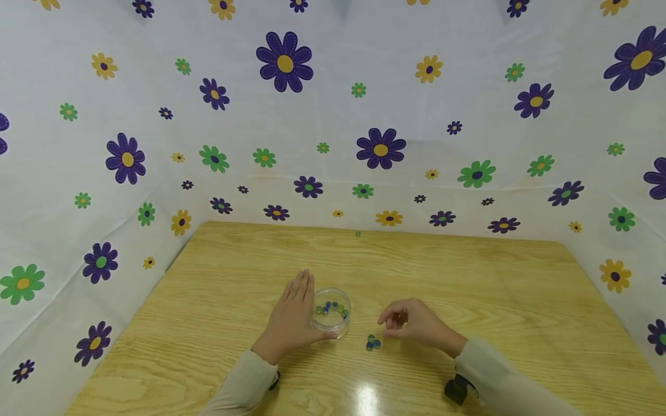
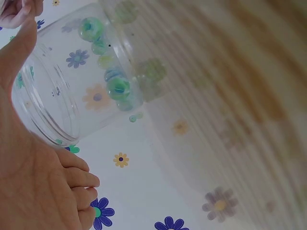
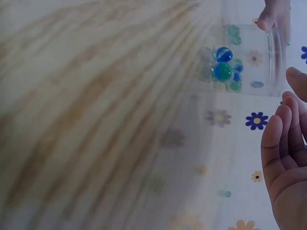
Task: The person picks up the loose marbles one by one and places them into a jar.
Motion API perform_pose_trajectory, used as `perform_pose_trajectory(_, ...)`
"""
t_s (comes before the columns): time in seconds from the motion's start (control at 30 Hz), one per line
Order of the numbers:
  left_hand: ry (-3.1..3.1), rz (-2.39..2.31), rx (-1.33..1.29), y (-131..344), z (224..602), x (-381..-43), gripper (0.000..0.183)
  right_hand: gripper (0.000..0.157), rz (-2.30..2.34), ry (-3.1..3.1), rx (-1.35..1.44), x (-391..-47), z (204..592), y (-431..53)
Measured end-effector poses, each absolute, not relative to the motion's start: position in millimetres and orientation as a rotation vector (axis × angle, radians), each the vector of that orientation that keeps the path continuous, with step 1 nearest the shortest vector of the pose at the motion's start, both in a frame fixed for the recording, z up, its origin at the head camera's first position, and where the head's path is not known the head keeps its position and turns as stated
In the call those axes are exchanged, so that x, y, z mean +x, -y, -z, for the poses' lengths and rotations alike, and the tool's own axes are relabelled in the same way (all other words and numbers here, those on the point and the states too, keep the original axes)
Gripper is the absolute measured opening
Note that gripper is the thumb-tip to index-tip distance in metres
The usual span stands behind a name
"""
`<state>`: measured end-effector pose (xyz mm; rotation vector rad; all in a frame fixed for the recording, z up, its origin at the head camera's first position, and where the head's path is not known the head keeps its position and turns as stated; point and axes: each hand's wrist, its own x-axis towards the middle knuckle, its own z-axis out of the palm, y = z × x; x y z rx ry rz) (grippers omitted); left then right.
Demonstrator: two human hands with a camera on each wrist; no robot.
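Note:
A clear round plastic jar (image 1: 341,328) stands on the table with several blue, green and yellowish glass marbles (image 1: 340,309) on its bottom. My left hand (image 1: 293,318) touches the jar's left side, fingers straight and pointing away, thumb stretched along the near side. In the left wrist view the jar's rim (image 2: 72,139) lies close to the palm. To the right of the jar, a small cluster of loose marbles (image 1: 370,345) sits on the wood. My right hand (image 1: 416,325) hovers just beside that cluster, fingers loosely bent, thumb apart from the fingertips, nothing between them.
One lone marble (image 1: 358,234) lies near the far edge of the light wood table (image 1: 468,271). White sheeting (image 1: 333,115) with purple, green and yellow flowers rises behind the table and along both sides. A dark wrist device (image 1: 457,390) sits under the right sleeve.

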<state>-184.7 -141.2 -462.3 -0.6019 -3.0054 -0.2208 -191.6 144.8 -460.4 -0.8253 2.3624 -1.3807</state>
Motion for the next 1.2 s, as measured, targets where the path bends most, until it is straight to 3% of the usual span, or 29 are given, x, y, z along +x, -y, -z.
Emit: perform_pose_trajectory(1.2,3.015,0.258,-0.597,141.3,460.4,-183.1,0.125,0.010,1.266,-2.326,-0.835,-187.9,471.5,-134.5)
